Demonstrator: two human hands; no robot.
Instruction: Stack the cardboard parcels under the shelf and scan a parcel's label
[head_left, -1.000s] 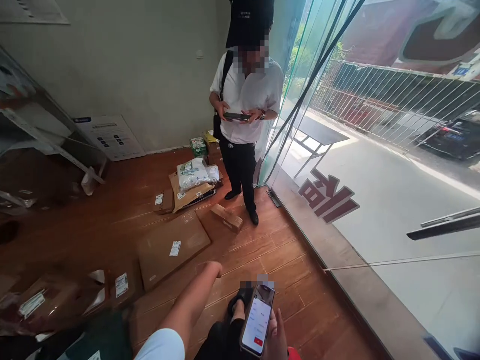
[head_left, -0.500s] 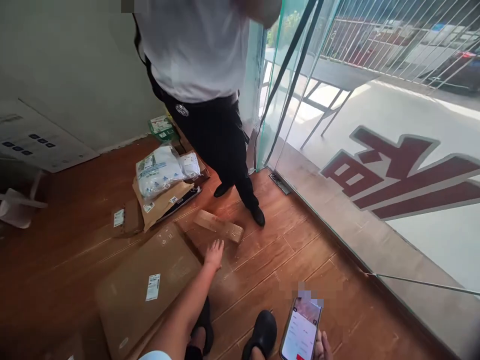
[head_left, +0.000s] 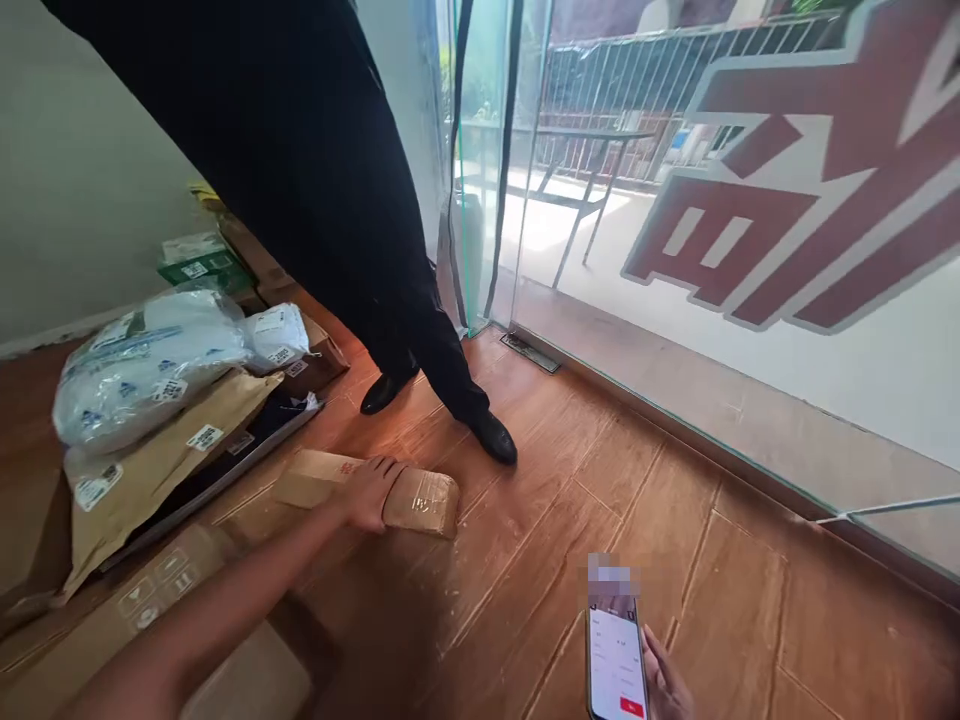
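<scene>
Left hand [head_left: 371, 492] gripping a narrow carton [head_left: 420, 502] near seven o'clock, right hand [head_left: 665, 682] clasping a phone [head_left: 615, 662] at five, picking up seems the step, and lifting would call for clearing the black shoe [head_left: 493, 438] at the carton's two o'clock.

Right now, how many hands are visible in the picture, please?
2. The left hand lies across the long cardboard box on the floor; the right hand holds the phone. Any hands of the standing person are out of view.
</scene>
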